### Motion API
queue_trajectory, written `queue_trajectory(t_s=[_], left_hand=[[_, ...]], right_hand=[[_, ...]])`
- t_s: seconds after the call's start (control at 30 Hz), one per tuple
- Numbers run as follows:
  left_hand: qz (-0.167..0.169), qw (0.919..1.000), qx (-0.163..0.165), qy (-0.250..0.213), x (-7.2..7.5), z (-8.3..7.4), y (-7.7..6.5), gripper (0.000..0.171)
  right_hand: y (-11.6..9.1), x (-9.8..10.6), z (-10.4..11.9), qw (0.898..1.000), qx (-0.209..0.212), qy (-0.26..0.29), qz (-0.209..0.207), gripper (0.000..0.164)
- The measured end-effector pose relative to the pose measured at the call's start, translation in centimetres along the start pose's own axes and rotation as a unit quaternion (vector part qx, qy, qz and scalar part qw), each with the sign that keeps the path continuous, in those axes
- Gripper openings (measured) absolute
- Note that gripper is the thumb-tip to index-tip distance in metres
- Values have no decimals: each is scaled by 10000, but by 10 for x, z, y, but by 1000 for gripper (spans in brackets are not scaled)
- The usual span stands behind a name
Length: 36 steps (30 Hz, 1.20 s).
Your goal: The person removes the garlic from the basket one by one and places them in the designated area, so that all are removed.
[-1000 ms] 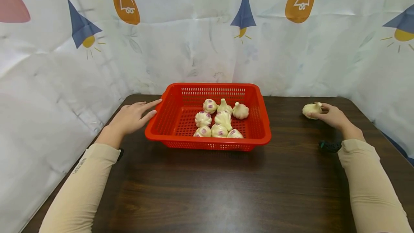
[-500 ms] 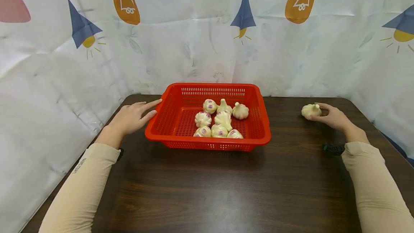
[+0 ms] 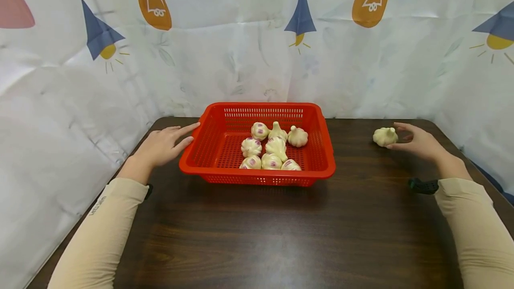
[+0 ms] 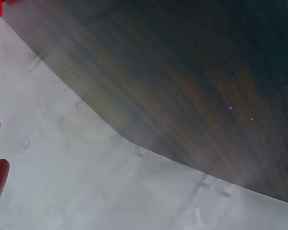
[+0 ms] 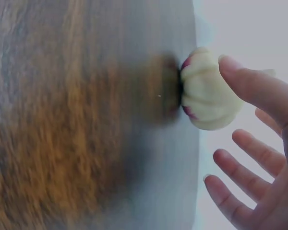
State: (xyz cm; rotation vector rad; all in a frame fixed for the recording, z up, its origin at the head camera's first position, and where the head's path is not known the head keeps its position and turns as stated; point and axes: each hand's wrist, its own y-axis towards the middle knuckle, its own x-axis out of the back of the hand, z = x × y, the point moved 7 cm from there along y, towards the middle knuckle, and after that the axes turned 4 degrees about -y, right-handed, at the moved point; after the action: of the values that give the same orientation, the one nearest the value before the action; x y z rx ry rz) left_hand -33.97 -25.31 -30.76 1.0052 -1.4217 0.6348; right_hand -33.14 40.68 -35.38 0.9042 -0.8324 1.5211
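A single garlic bulb (image 3: 385,137) sits upright on the dark table at the right, its stem pointing up. Just to the right of it is my right hand (image 3: 417,144), thumb and fingers spread apart and holding nothing. In the right wrist view the thumb overlaps the garlic bulb (image 5: 206,96), and the other fingers extend below it, off the bulb. My left hand (image 3: 162,146) has its fingers stretched out, fingertips right at the left rim of the red plastic basket (image 3: 257,174). Several garlic bulbs (image 3: 276,147) with purple marks lie inside that basket.
The dark wooden table (image 3: 257,231) ends at a patterned white curtain (image 3: 257,57) behind and at the sides. A black strap (image 3: 423,186) shows at the right wrist.
My right hand has let go of the single garlic bulb and drawn back slightly to the right, its fingers spreading. The left hand and the basket stay where they were.
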Motion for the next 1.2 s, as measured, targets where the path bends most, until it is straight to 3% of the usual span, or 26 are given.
queue_trajectory(t_s=[0.57,0.87,1.2], left_hand=[[-3,10000,8,-14,1,0,1,55],[35,10000,13,6,1,-2,0,55],[4,10000,-21,0,2,-3,-1,54]], right_hand=[[-18,27,34,9979,374,-83,-531,79],[-21,31,75,9963,686,51,-512,71],[-20,30,120,9871,1353,160,-838,60]])
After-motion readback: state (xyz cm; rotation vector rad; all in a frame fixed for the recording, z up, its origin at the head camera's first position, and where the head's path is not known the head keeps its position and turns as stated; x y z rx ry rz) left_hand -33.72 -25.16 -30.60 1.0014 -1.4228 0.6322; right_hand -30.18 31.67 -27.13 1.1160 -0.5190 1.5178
